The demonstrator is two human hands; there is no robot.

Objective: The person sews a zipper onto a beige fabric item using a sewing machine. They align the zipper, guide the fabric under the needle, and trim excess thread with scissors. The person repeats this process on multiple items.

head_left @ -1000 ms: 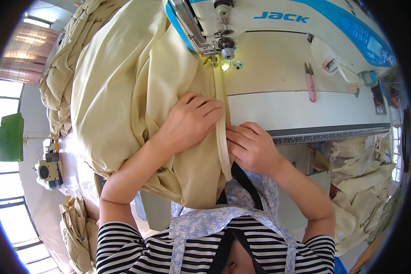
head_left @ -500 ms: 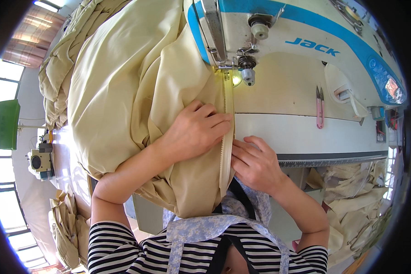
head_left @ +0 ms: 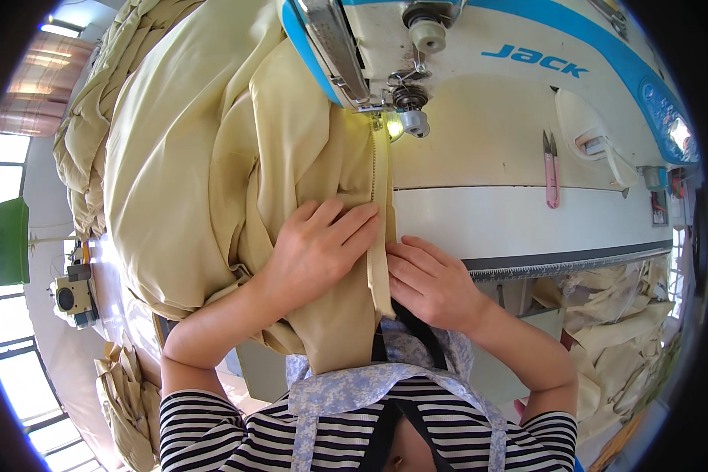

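A large piece of beige fabric (head_left: pixel 189 173) fills the left of the sewing table and hangs over its front edge. Along its right side runs a beige zipper (head_left: pixel 379 177), its upper part under the lit presser foot (head_left: pixel 378 122) of a white and blue sewing machine (head_left: pixel 480 31). My left hand (head_left: pixel 318 248) lies over the fabric, its fingers closed at the zipper's left edge. Lower down, my right hand (head_left: pixel 433 283) has its fingers bent against the zipper's right edge; the thumb is hidden. The zipper's loose end hangs just below, near my apron.
Pink-handled thread snips (head_left: pixel 551 169) lie on the machine bed to the right. A ruler strip (head_left: pixel 566 262) edges the table front. Beige cloth pieces (head_left: pixel 621 338) are heaped at lower right, with more bundled cloth (head_left: pixel 126 401) at lower left. A green lamp-like box (head_left: pixel 8 241) stands far left.
The zipper's loose end has drawn a little closer to the presser foot. My left hand sits slightly farther from the foot. The whole view has shifted a little.
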